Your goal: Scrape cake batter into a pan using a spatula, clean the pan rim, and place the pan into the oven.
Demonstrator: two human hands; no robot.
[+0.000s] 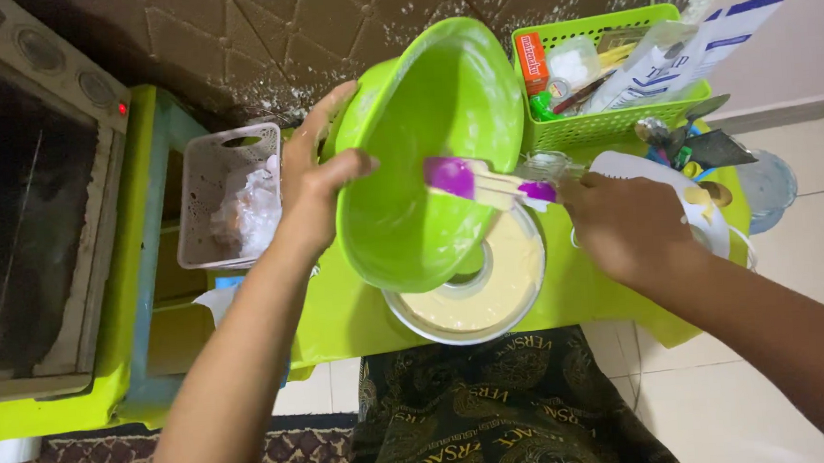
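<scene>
The left hand grips the rim of a tilted lime-green plastic mixing bowl, fingers curled shut. At 3 o'clock, the right hand clasps a purple-headed silicone spatula. A round white ring-shaped cake pan of pale batter sits at 6 o'clock.

Far left, a countertop oven with a dark glass door and a small red light, set on a lime-green stand. Beside it, a pale grey slotted basket with a crumpled clear plastic bag inside. At top right, a lime-green slotted basket stuffed with an orange box, a small round container, pens and white paper packets. Just right of that, metal utensils and a clear glass bowl over the pale tiled floor. Along the bottom, a patterned rug.
</scene>
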